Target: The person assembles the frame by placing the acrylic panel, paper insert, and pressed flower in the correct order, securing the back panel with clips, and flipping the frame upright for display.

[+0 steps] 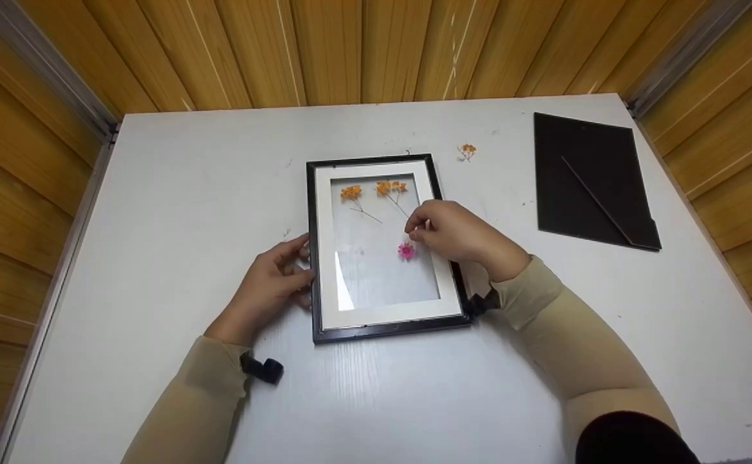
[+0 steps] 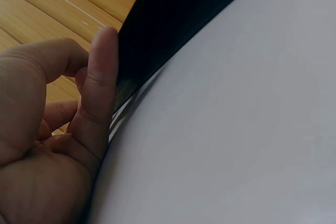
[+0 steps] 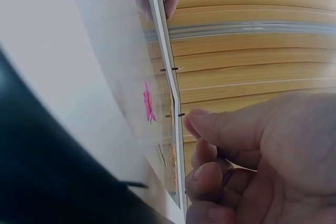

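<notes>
A black-edged picture frame [image 1: 318, 309] with a white mat and clear pane lies on the table. Beside its left edge is my left hand [image 1: 269, 283], thumb against the black side; in the left wrist view that thumb [image 2: 102, 82] rests along the frame's dark side [image 2: 152, 30]. Over the pane's right part hangs my right hand [image 1: 453, 235], fingers loosely bent, with nothing visible between the fingertips [image 3: 202, 124]. Just below them lies a pink dried flower [image 1: 406, 251]. Two orange flower sprigs [image 1: 351, 193] lie near the pane's top; the right one's stem runs toward my right hand.
At the table's right lies a black backing board [image 1: 569, 193] with a slanting support leg. A small orange sprig [image 1: 468, 151] sits beyond the frame's upper right corner. Wood-patterned walls [image 1: 350, 51] border the white table [image 1: 176, 180].
</notes>
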Motion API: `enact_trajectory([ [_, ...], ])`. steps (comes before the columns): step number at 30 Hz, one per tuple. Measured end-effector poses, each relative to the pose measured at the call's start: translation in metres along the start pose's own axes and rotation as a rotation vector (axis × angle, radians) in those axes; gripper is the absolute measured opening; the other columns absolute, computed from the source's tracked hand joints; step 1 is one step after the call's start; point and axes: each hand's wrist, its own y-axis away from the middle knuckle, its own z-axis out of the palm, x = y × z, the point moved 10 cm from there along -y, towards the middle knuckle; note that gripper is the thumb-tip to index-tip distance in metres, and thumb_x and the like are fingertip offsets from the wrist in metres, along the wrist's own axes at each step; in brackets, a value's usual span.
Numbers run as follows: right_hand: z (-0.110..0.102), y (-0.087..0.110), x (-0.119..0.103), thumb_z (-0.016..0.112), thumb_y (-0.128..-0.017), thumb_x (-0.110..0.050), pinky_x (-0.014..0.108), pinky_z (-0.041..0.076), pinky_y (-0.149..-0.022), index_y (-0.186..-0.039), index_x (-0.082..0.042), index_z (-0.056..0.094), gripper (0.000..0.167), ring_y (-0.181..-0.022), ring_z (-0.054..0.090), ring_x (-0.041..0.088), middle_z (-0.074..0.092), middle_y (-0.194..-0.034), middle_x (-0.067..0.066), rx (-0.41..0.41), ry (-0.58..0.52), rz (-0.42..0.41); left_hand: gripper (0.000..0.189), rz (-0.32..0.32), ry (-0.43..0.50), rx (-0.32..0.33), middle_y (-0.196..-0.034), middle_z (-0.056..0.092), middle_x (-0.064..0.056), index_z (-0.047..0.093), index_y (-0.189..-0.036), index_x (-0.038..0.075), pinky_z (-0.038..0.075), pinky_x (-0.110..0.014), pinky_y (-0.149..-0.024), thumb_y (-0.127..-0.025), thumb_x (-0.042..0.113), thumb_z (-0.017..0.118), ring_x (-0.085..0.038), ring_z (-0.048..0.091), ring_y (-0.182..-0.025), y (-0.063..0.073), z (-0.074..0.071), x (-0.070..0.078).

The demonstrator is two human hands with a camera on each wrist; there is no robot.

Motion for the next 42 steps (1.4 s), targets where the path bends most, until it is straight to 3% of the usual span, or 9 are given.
enact_trajectory([
  [8, -0.04, -0.005, 0.016, 0.071, -0.112, -0.019, 0.036, 0.049, -0.085, -0.125, -0.005, 0.082, 0.023, -0.096, 0.059, 0.022, 0.076, -0.121, 0.016, 0.114, -0.049, 0.023, 0.076, 0.007, 0.021, 0.001, -0.134, 0.056, -0.011, 0.044, -0.174, 0.009, 0.071, -0.039, -0.071, -0.104, -0.001, 0.073, -0.016, 0.073, -0.076, 0.001, 0.001, 0.002],
  [16, -0.121, -0.025, 0.087, 0.072, -0.11, -0.015, 0.022, 0.046, -0.089, -0.128, 0.002, 0.083, 0.027, -0.11, 0.063, 0.02, 0.079, -0.137, 0.024, 0.465, -0.201, 0.178, 0.077, 0.021, 0.007, 0.019, -0.131, 0.06, -0.011, 0.044, -0.173, 0.007, 0.071, -0.037, -0.07, -0.103, -0.001, 0.073, -0.015, 0.074, -0.075, 0.001, 0.001, 0.005],
  [20, -0.136, -0.037, 0.119, 0.074, -0.109, -0.017, 0.02, 0.049, -0.087, -0.126, 0.004, 0.083, 0.028, -0.112, 0.067, 0.018, 0.079, -0.134, 0.026, 0.572, -0.276, 0.278, 0.077, 0.012, -0.012, 0.051, -0.13, 0.063, -0.013, 0.044, -0.173, 0.006, 0.069, -0.033, -0.068, -0.102, -0.001, 0.073, -0.015, 0.073, -0.072, 0.002, 0.002, 0.008],
  [24, -0.135, -0.045, 0.143, 0.076, -0.108, -0.022, 0.024, 0.052, -0.08, -0.123, 0.002, 0.084, 0.029, -0.105, 0.068, 0.021, 0.08, -0.131, 0.024, 0.575, -0.26, 0.396, 0.076, -0.013, -0.063, 0.077, -0.134, 0.064, -0.018, 0.044, -0.172, 0.003, 0.067, -0.03, -0.067, -0.101, -0.001, 0.071, -0.013, 0.071, -0.07, 0.004, 0.004, 0.013],
  [27, -0.13, -0.05, 0.152, 0.076, -0.107, -0.025, 0.029, 0.052, -0.08, -0.124, 0.0, 0.084, 0.031, -0.108, 0.068, 0.026, 0.079, -0.133, 0.023, 0.532, -0.209, 0.461, 0.076, -0.026, -0.17, 0.068, -0.142, 0.062, -0.022, 0.043, -0.172, 0.0, 0.066, -0.029, -0.067, -0.101, 0.002, 0.07, -0.012, 0.07, -0.071, 0.007, 0.007, 0.024],
  [31, -0.123, -0.05, 0.161, 0.078, -0.104, -0.027, 0.033, 0.05, -0.082, -0.122, 0.001, 0.085, 0.034, -0.111, 0.068, 0.031, 0.079, -0.135, 0.025, 0.5, -0.135, 0.505, 0.075, -0.019, -0.38, 0.054, -0.15, 0.06, -0.024, 0.045, -0.17, -0.002, 0.063, -0.028, -0.074, -0.102, 0.011, 0.073, -0.015, 0.072, -0.077, 0.002, 0.007, 0.04],
  [35, -0.118, -0.053, 0.163, 0.082, -0.102, -0.027, 0.035, 0.051, -0.081, -0.119, 0.002, 0.085, 0.034, -0.107, 0.069, 0.033, 0.079, -0.132, 0.026, 0.489, -0.088, 0.511, 0.076, -0.027, -0.476, 0.055, -0.154, 0.058, -0.025, 0.047, -0.169, -0.004, 0.066, -0.036, -0.078, -0.102, 0.018, 0.075, -0.024, 0.078, -0.085, -0.005, 0.007, 0.049],
  [38, -0.115, -0.057, 0.163, 0.079, -0.104, -0.025, 0.037, 0.053, -0.082, -0.117, 0.002, 0.085, 0.03, -0.106, 0.07, 0.032, 0.08, -0.131, 0.026, 0.486, -0.065, 0.508, 0.081, -0.046, -0.552, 0.06, -0.155, 0.057, -0.027, 0.046, -0.169, -0.003, 0.066, -0.046, -0.093, -0.099, 0.019, 0.081, -0.029, 0.075, -0.103, -0.006, 0.008, 0.047],
  [42, -0.116, -0.062, 0.16, 0.072, -0.109, -0.022, 0.043, 0.055, -0.086, -0.114, 0.003, 0.084, 0.028, -0.106, 0.07, 0.034, 0.08, -0.129, 0.026, 0.498, -0.042, 0.481, 0.089, -0.055, -0.643, 0.074, -0.157, 0.057, -0.029, 0.043, -0.17, -0.003, 0.057, -0.054, -0.115, -0.096, 0.019, 0.088, -0.035, 0.065, -0.127, -0.009, 0.009, 0.045],
])
